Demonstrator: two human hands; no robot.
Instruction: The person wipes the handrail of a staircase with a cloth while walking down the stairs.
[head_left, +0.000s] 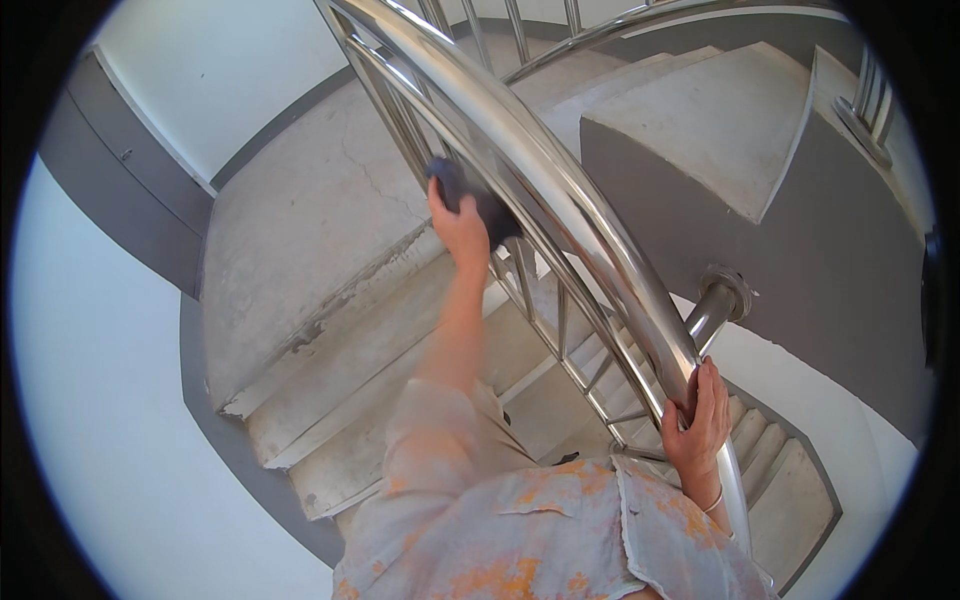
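My left hand holds a dark cloth against the thin steel rails of a stair balustrade. The hand and cloth are somewhat blurred. Part of the cloth lies behind a slim lower rail. Above that runs a thick, polished stainless-steel handrail, curving from the top of the view down to the right. Around its lower stretch curls my right hand, thumb on one side and fingers on the other.
Worn concrete steps descend under me beside a landing. A short steel bracket joins the handrail to the grey-painted stair side. Wedge-shaped steps rise at upper right. A grey door stands at left.
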